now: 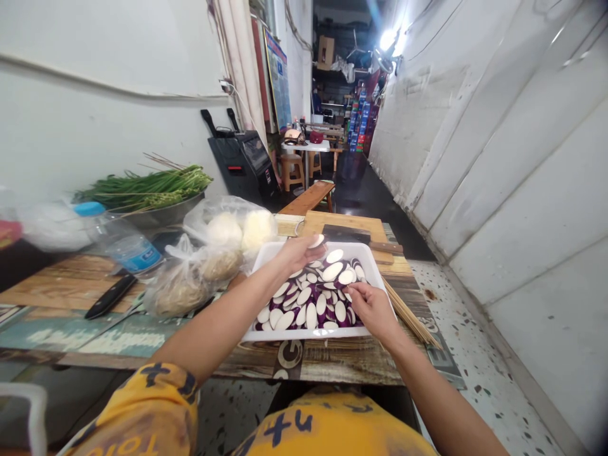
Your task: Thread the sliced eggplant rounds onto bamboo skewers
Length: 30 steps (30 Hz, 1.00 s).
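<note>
A white plastic tub [375,259] on the table holds many oval eggplant slices [311,315], white inside with purple skin at the edges. Over the tub's far left part, my left hand [300,253] is closed around an eggplant slice [316,240]; more may lie beneath it, hidden by the fingers. At the tub's right side, my right hand [373,308] pinches with thumb and forefinger at the purple edge of another slice [346,277]. Any thin thing between those fingertips is too small to see. Thin wooden skewers [411,316] lie beside the tub on the right.
Behind the tub, a cleaver [346,234] rests on a cutting board [375,225]. To the left are bagged vegetables [178,291], a water bottle [128,247], a black-handled knife [111,296] and a bowl of greens [156,193]. A wooden bench [308,196] stands beyond the table.
</note>
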Tool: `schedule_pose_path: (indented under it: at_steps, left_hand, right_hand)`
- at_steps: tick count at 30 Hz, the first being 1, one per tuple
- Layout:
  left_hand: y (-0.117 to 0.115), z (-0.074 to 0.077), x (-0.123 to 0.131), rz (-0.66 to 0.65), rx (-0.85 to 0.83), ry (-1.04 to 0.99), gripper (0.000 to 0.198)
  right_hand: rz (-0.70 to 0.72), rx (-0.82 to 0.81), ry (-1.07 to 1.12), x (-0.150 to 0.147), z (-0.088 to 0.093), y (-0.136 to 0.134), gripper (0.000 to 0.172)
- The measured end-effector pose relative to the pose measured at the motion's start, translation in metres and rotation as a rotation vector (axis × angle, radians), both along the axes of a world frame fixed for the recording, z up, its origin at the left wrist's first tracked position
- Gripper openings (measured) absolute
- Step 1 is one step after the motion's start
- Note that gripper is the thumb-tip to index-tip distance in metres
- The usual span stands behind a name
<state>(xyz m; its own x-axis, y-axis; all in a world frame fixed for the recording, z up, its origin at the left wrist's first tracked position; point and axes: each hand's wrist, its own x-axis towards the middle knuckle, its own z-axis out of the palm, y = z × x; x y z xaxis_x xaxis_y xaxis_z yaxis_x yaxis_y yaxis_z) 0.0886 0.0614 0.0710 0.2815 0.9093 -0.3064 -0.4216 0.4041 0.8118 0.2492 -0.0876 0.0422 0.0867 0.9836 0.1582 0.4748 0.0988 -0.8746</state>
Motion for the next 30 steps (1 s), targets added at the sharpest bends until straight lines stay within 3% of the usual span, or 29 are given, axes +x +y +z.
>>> schedule_pose_path:
  at_steps: [13, 24, 26, 28, 29, 30]
  left_hand:
    - [-0.015, 0.013, 0.008, -0.052, -0.017, 0.135, 0.006]
    - [-0.019, 0.012, 0.010, -0.189, -0.019, 0.195, 0.015]
    - [-0.016, 0.009, 0.007, -0.196, 0.056, 0.292, 0.021]
    - [-0.015, 0.003, 0.005, -0.172, 0.184, 0.428, 0.011]
    - [-0.017, -0.001, 0.004, -0.197, 0.269, 0.504, 0.002]
    - [-0.020, -0.006, 0.004, -0.255, 0.362, 0.581, 0.009]
  right_hand:
    - [-0.015, 0.057, -0.079, 0.000, 0.002, -0.001, 0.030]
    - [-0.057, 0.024, 0.045, 0.000, -0.002, 0.001, 0.032]
    - [-0.107, 0.012, 0.132, -0.001, 0.003, 0.000, 0.035]
    - [-0.145, 0.019, 0.193, 0.001, 0.009, 0.000, 0.037]
    - [-0.149, 0.033, 0.192, 0.003, 0.012, 0.001, 0.037]
    - [-0.143, 0.053, 0.167, 0.006, 0.015, 0.003, 0.036]
